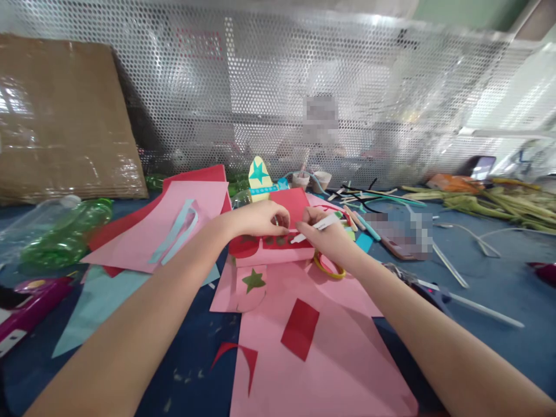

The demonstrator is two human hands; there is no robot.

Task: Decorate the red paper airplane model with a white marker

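Note:
A white marker pen [325, 222] is held in my right hand [332, 238], its tip pointing down-left at a red paper strip [271, 242] with dark dots along it. My left hand [256, 217] bends over the strip, thumb and fingers closed at its upper edge. Under the strip is rolled or folded pink paper [282, 255]. Just behind my hands stands a pale yellow rounded paper piece [259, 174] with a blue star. A green star [253, 281] lies on pink paper below my left hand. What the left fingertips pinch is partly hidden.
Pink sheets [330, 359] carry a red rectangle [300, 329]. Left are stacked coloured papers [174, 223], a green bottle [67, 234] and a purple tool [35, 307]. Right lie a phone [402, 237], white sticks [486, 310] and dried husks [499, 200]. A perforated metal screen [269, 81] stands behind.

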